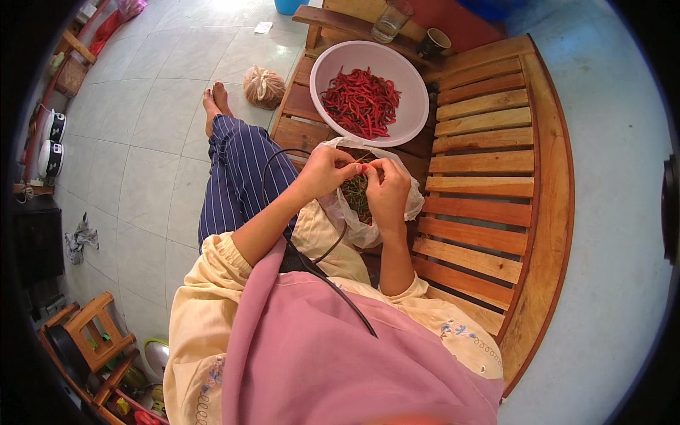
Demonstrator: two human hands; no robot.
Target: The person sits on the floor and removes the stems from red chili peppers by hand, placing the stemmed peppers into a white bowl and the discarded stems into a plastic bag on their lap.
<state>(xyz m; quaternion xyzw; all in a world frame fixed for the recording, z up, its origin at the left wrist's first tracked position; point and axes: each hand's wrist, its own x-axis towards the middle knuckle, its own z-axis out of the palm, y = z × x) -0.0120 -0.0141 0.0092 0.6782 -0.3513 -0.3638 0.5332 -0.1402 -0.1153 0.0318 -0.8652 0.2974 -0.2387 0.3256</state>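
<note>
My left hand (330, 171) and my right hand (389, 192) meet fingertip to fingertip over an opened white plastic bag (413, 204). Pinched between them is a small red chili (364, 169), mostly covered by the fingers. Inside the bag lie many green stems (355, 192) with bits of red among them. Just beyond the bag, a white plastic basin (414, 101) rests on the wooden bench seat. A heap of red chilies (363, 103) fills the middle of that basin.
Slats of a wooden backrest (481, 178) rise on the right. A drinking glass (392, 22) and a dark cup (434, 43) stand on the armrest past the basin. A tied plastic bag (264, 87) sits on the tiled floor. A black cable (340, 292) crosses my lap.
</note>
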